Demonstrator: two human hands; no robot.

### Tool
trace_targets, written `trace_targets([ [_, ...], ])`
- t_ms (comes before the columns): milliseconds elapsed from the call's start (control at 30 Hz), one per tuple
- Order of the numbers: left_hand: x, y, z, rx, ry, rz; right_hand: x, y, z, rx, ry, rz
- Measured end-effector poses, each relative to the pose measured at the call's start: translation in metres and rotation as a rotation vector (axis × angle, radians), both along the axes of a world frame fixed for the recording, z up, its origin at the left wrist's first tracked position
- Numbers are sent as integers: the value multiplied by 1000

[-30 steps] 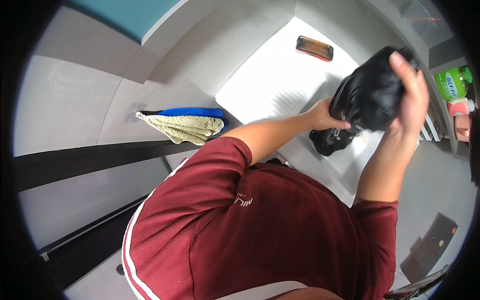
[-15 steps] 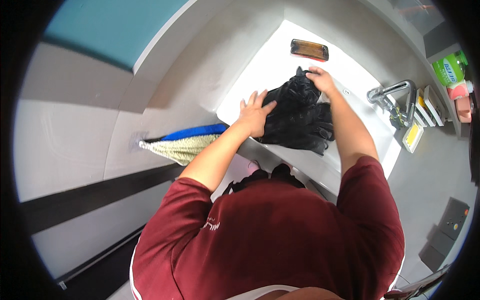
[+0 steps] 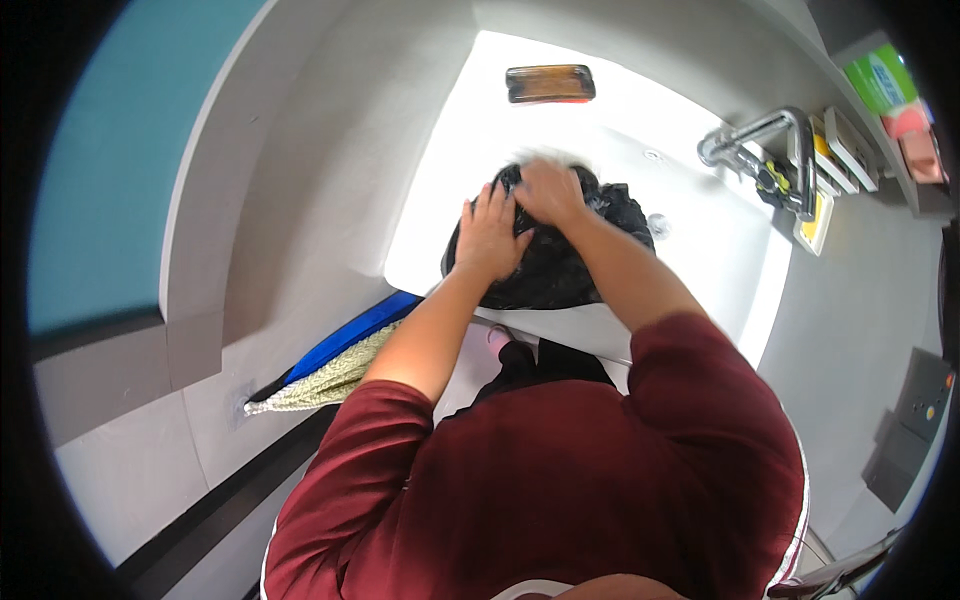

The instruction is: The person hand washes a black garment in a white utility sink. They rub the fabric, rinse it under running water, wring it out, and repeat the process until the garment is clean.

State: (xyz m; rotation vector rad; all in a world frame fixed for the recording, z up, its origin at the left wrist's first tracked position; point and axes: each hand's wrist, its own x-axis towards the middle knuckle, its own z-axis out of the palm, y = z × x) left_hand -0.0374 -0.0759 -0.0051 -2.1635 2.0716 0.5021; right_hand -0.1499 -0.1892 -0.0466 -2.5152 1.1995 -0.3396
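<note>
A wet-looking black cloth garment (image 3: pixel 545 265) lies bunched at the near side of the white sink (image 3: pixel 435 200). My left hand (image 3: pixel 490 235) rests on its left part, fingers stretched out and slightly spread. Beside it, my right hand (image 3: pixel 550 190) is closed on the upper part of the garment, its fingers curled in and smeared by motion. A pale blur shows just beyond the right knuckles; I cannot make out what it is. Much of the cloth's far edge is hidden under both hands.
A brown oblong tray-like object (image 3: pixel 550 84) lies at the sink's far edge. On the right stand a chrome faucet (image 3: pixel 760 140), a yellow-and-white soap dish (image 3: pixel 815 222) and a shelf with a green package (image 3: pixel 880 78). Blue and pale-green towels (image 3: pixel 340 365) hang at left.
My right hand has moved left, close to my left hand, and the garment is now bunched more compactly. The view has shifted, and more of the sink's right side shows.
</note>
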Motion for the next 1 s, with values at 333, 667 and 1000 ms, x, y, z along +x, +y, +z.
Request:
trace_targets([
  [333, 10, -10, 2, 215, -158, -204, -5, 47, 17, 168, -308, 36],
  [667, 50, 49, 6, -241, 452, -146, -18, 45, 14, 228, -136, -121],
  [1000, 38, 23, -27, -365, 307, -13, 3, 87, 9, -24, -454, 54],
])
